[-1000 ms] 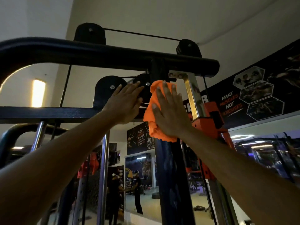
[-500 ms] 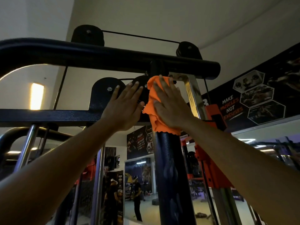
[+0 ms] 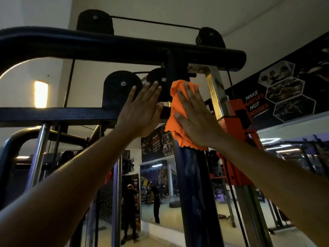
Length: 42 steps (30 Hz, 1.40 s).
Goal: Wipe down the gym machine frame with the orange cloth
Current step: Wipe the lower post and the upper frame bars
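Observation:
The orange cloth (image 3: 175,113) lies flat against the black upright post (image 3: 194,193) of the gym machine frame, just below where the post meets the thick top crossbar (image 3: 124,49). My right hand (image 3: 197,120) presses the cloth onto the post with straight, spread fingers. Beside it, my left hand (image 3: 142,113) rests flat with straight fingers on the frame at the pulley bracket (image 3: 121,90), above the left horizontal beam (image 3: 53,114). The two hands nearly touch.
A chrome guide rod (image 3: 216,93) and an orange carriage (image 3: 236,113) stand right of the post. Black pulleys (image 3: 94,22) and a cable run overhead. Chrome rods (image 3: 38,155) hang at the left. A wall mirror (image 3: 158,193) behind reflects a person.
My right hand slid the cloth up the post toward the crossbar, then back down a little. The left hand has stayed flat on the pulley bracket.

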Available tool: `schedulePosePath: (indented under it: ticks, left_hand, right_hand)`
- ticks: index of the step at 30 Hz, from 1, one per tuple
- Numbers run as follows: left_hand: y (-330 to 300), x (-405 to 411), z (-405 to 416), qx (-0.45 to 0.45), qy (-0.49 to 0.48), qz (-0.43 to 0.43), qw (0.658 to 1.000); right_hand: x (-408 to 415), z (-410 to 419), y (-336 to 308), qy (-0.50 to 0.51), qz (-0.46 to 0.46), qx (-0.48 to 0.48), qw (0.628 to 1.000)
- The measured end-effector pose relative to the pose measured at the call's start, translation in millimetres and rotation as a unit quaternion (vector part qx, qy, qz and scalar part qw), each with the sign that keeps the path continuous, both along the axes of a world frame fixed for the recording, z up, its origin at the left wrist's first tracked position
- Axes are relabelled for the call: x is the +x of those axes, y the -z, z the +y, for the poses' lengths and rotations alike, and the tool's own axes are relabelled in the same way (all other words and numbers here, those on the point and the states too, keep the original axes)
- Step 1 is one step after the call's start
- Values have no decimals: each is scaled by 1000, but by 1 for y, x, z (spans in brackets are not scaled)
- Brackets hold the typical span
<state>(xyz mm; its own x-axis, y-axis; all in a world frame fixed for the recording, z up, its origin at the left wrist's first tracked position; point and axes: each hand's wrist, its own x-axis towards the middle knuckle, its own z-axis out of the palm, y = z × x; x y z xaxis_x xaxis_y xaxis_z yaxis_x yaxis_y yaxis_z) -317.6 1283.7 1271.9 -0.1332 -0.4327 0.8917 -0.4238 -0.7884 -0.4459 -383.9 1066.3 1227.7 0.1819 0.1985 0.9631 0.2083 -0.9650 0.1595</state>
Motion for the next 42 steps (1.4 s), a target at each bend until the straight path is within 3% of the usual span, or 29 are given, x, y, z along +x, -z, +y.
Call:
schedulePosePath:
  ticks: [6,13,20,25,28,35,40,42]
  left_hand:
    - [23,-3,3,23,8,3,1000]
    - [47,7,9,45,-3,-14,999]
    - [55,3,16,65,19,-4,998]
    - [71,2,18,61,46,4,997]
    - [81,2,21,71,74,18,995]
    - [95,-2,23,83,194,20,977]
    - [115,-4,4,58,320,194,926]
    - [117,-7,-4,38,345,311,885]
  right_hand:
    - [-5,17,-18,8,2,39,999]
    - [-3,16,75,112,-37,-24,993]
    - [-10,20,38,83,-11,27,996]
    - [-9,31,101,69,-30,30,997]
    - [-9,28,138,54,-32,33,997]
    - [-3,47,102,91,-39,83,992]
    - [-2,55,197,88,-65,94,990]
    - [-3,55,223,92,-53,94,990]
